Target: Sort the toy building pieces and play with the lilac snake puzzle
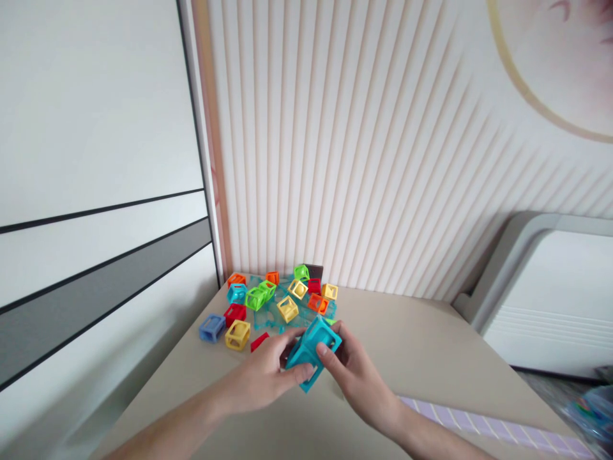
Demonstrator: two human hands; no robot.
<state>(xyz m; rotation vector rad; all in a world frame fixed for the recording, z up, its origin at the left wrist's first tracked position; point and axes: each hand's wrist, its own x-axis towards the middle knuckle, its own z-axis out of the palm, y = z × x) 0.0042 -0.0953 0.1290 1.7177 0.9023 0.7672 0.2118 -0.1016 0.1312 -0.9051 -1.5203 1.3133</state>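
Both hands meet above the table around a teal block piece point(313, 350) made of open-framed cubes. My left hand point(261, 377) grips its left and lower side, thumb on the near face. My right hand point(357, 370) holds its right side, with the thumb pressed on the front. Just behind my left hand lies a red block point(259, 342), partly hidden. Farther back on the table are a yellow cube point(237, 335), a blue cube point(212, 328), a red cube point(235, 314), a joined green pair point(259, 295) and an orange piece point(318, 303).
Translucent teal pieces point(268, 316) lie under several cubes near the ribbed wall point(335, 160). A dark flat object point(315, 272) leans at the back. A purple strip point(479, 425) runs along the table point(412, 338) at right. White panels point(96, 128) stand at left.
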